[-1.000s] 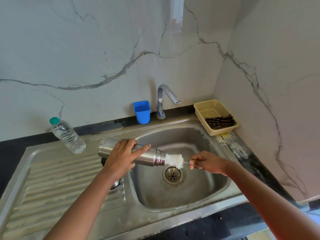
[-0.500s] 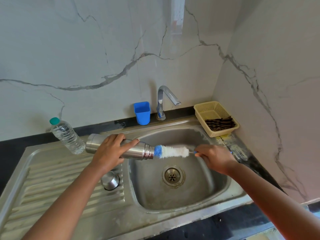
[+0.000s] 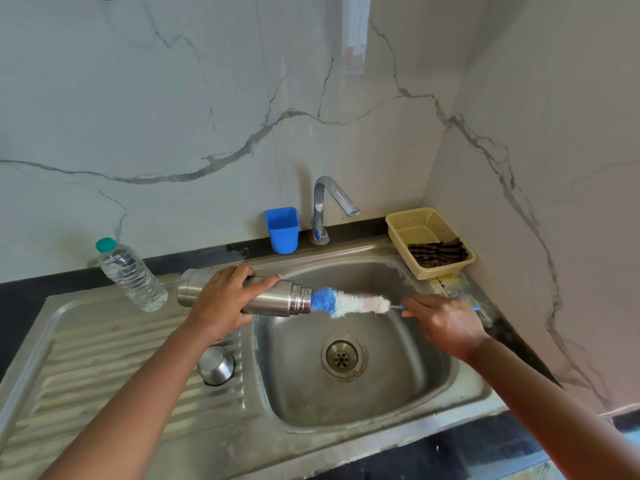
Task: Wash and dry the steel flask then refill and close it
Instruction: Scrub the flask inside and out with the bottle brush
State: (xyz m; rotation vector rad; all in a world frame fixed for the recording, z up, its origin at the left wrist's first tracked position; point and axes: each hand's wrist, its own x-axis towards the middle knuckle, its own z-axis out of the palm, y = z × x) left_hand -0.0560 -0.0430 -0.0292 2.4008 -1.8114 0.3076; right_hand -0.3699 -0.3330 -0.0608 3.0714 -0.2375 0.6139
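Note:
My left hand (image 3: 221, 299) grips the steel flask (image 3: 277, 299) round its middle and holds it sideways over the left edge of the sink basin (image 3: 408, 393), mouth to the right. A bottle brush (image 3: 349, 303) with blue and white bristles sticks out of the mouth, with most of the bristles outside. My right hand (image 3: 446, 323) holds the brush's thin blue handle. The flask's steel cap (image 3: 216, 365) sits upside down on the ribbed drainboard (image 3: 104, 358), below the flask.
A clear water bottle (image 3: 130, 275) with a green cap stands on the drainboard at the back left. A blue cup (image 3: 282, 230) and the tap (image 3: 329, 202) are behind the basin. A beige basket (image 3: 429, 237) holding a dark cloth sits at the right corner.
My right hand has drawn the brush further out of the flask to the right, so more bristles show. Both hands and the flask have risen slightly and shifted left.

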